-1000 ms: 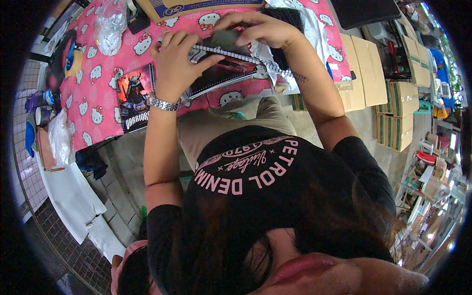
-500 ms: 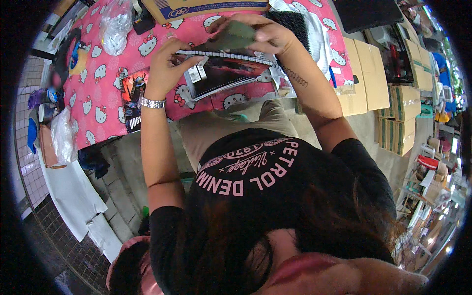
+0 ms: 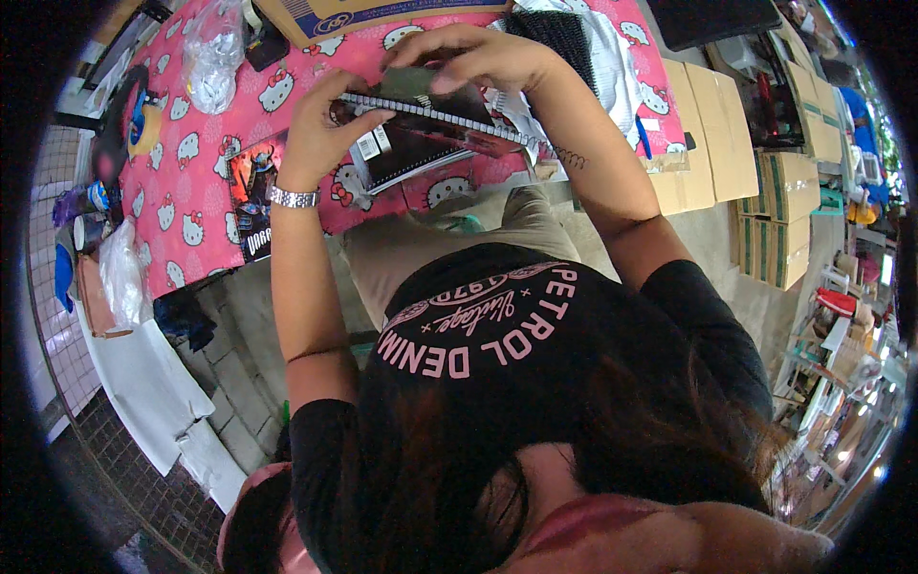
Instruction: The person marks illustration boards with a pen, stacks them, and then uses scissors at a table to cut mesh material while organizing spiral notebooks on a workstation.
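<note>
My left hand (image 3: 330, 129) grips the left end of a dark-covered spiral notebook (image 3: 478, 139), thumb along its coil edge. A wire coil runs along that edge, and its loose tail (image 3: 571, 158) sticks out at the right, by my right forearm. My right hand (image 3: 488, 59) is curled over a dark green cloth (image 3: 411, 83) that lies against the notebook's far side. Just below the held edge, another dark spiral notebook (image 3: 421, 163) shows, with white barcode labels near its left end. How the two join is partly hidden by my hands.
A pink patterned tablecloth (image 3: 196, 143) covers the table. A colourful notebook cover (image 3: 256, 191) lies left of my left wrist. Black coils (image 3: 555, 43) sit at the far right, beside a blue pen (image 3: 644, 139). A cardboard box (image 3: 382, 14) and a clear plastic bag (image 3: 212, 62) stand at the back.
My right hand has moved left and slightly down with the green cloth, toward my left hand. The notebook's coil edge now slants down to the right, and its loose tail shows lower.
</note>
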Demonstrator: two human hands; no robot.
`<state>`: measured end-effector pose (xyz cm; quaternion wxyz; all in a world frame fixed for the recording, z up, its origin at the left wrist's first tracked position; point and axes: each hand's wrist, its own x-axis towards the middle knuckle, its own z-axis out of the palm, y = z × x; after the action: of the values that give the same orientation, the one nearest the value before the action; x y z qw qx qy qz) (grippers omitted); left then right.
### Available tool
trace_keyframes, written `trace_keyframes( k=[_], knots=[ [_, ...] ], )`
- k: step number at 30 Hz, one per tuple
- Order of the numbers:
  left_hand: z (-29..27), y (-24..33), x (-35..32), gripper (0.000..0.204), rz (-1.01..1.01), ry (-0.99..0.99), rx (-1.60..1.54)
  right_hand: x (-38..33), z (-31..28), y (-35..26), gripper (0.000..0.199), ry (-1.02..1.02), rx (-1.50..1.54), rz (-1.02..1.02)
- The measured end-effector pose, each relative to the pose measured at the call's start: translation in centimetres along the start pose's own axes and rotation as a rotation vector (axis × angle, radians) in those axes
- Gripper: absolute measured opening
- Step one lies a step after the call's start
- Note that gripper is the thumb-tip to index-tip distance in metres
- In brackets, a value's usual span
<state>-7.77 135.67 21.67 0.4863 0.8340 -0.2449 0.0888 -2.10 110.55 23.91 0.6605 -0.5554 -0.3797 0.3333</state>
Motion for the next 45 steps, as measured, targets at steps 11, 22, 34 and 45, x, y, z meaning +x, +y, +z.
trace_keyframes(
  k=[11, 22, 34, 45],
  knots=[
    [0.6, -0.3, 0.0, 0.032, -0.120, 0.073, -0.060, -4.3, -4.3, 2.0, 0.038, 0.595, -0.587, 0.108],
    [3.0, 3.1, -2.8, 0.020, -0.263, 0.486, -0.239, -32.2, -9.1, 8.3, 0.048, 1.750, -1.240, 0.665],
    [2.9, 2.9, -4.1, 0.023, -0.272, 0.428, -0.109, -27.3, -3.7, 9.4, 0.032, 1.929, -0.683, -0.031],
    [2.6, 2.7, -4.0, 0.019, -0.202, 0.386, -0.057, -4.9, 11.9, 0.5, 0.068, 0.618, -0.968, -0.219]
  ],
)
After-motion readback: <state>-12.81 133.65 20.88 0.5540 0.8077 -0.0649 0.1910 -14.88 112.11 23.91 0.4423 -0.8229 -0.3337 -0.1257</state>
